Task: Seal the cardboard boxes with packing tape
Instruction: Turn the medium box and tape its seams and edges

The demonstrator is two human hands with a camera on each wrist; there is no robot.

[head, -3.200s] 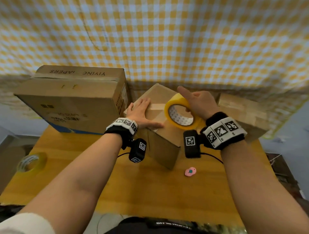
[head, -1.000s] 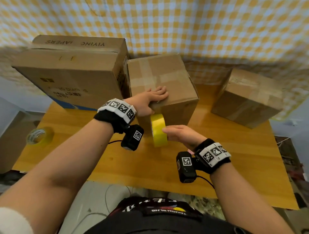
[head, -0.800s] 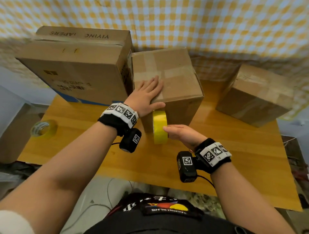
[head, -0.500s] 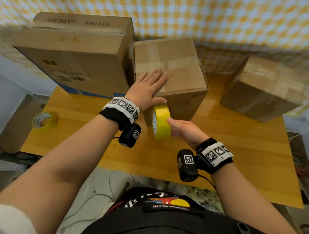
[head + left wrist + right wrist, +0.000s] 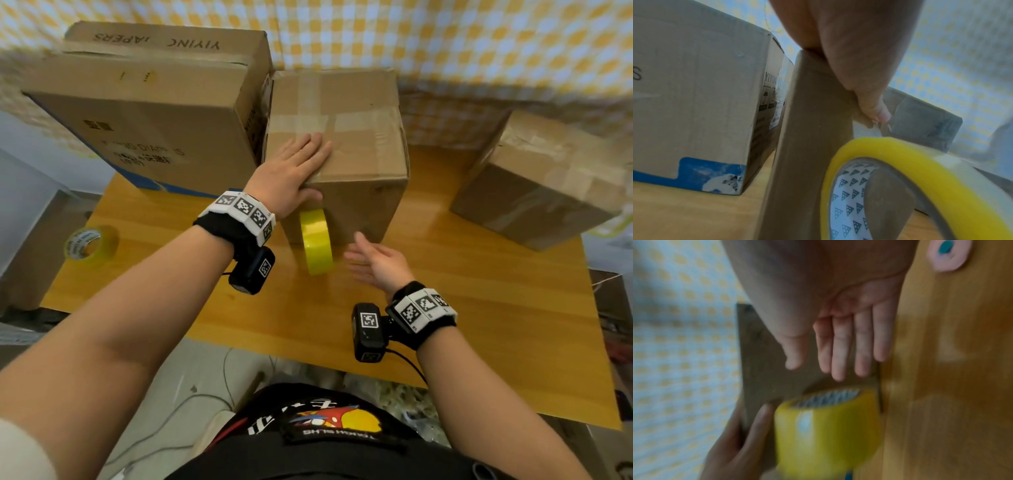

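Now | left hand (image 5: 287,174) flat on taped middle box (image 5: 359,144) | right hand (image 5: 376,263) grip open, empty | tape roll (image 5: 317,241) upright against box

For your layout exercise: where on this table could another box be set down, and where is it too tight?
Free: bare table between middle box and right box; front strip between spare tape roll and yellow roll. Crowded: large box and middle box nearly touch.

Right-wrist view blurred; tape roll (image 5: 826,433) perhaps moving.
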